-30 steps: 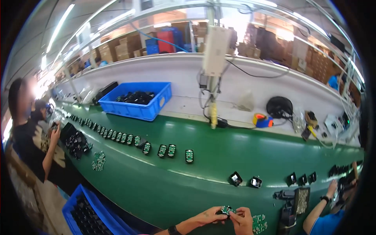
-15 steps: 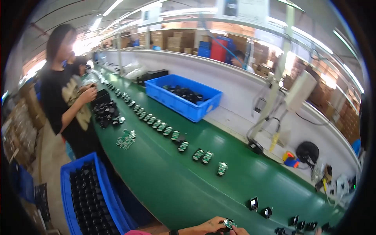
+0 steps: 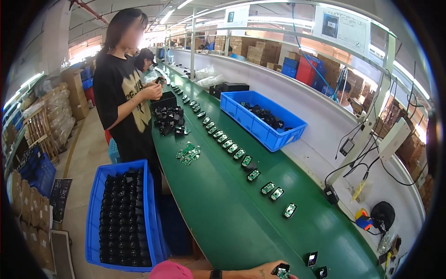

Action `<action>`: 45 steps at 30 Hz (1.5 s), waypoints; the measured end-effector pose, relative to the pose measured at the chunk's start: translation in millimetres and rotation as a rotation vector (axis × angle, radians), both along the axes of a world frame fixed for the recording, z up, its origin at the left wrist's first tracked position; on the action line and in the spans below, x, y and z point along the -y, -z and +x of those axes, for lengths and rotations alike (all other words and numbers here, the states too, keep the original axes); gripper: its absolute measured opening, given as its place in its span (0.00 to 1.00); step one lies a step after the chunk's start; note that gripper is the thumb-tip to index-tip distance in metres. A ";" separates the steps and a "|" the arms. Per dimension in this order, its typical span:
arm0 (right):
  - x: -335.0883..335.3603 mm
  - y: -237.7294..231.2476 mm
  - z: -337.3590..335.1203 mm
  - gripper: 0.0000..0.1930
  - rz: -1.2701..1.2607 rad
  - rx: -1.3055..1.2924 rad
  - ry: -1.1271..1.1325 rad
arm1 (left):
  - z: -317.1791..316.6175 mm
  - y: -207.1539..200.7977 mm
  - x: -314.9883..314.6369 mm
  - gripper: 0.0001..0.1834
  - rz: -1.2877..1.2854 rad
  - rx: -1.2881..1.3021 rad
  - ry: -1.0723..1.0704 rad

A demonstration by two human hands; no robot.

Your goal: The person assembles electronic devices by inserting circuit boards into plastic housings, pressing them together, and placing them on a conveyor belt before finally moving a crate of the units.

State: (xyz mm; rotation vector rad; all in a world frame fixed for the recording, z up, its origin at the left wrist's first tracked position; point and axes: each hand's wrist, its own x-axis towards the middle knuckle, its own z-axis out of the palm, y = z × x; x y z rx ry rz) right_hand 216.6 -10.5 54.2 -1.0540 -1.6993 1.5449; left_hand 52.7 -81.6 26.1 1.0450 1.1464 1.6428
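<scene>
Green circuit board (image 3: 283, 275) and black casing (image 3: 280, 267), my left hand (image 3: 266, 271) pinching both; blue plastic crate (image 3: 94, 214) holds rowed black parts (image 3: 123, 214)

- Left hand (image 3: 265, 272): cropped by lower edge
- Black housing (image 3: 280, 268) in its grip: bottom cut off
- Farthest row housings (image 3: 176, 89): contents too small to tell

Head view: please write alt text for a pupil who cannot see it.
The left hand, at the bottom edge, holds a black casing with a green circuit board. Similar board-filled casings line a long green workbench, near a blue crate of black parts; a co-worker stands at left.
</scene>
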 end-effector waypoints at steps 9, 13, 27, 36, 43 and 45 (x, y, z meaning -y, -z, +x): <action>3.1 -24.8 -18.3 0.16 0.065 0.017 -0.065 | -21.1 -9.7 4.0 0.40 -0.032 0.104 0.102; 2.2 -27.4 -12.0 0.15 0.124 0.043 -0.033 | -29.4 -42.1 1.3 0.36 -0.218 0.230 0.303; 15.0 -43.5 -16.5 0.07 0.478 0.092 0.062 | -3.9 -44.4 2.2 0.31 -0.289 0.090 0.273; 19.0 -46.6 -18.8 0.03 0.518 0.082 0.086 | 0.6 -50.7 -2.8 0.29 -0.256 -0.137 0.099; 1.6 -51.0 -7.5 0.03 0.540 0.257 -0.078 | -3.1 -54.7 -4.6 0.30 -0.169 -0.210 0.083; -2.2 -52.7 -3.3 0.03 0.543 0.227 -0.115 | -4.3 -59.2 -4.4 0.29 -0.166 -0.226 0.133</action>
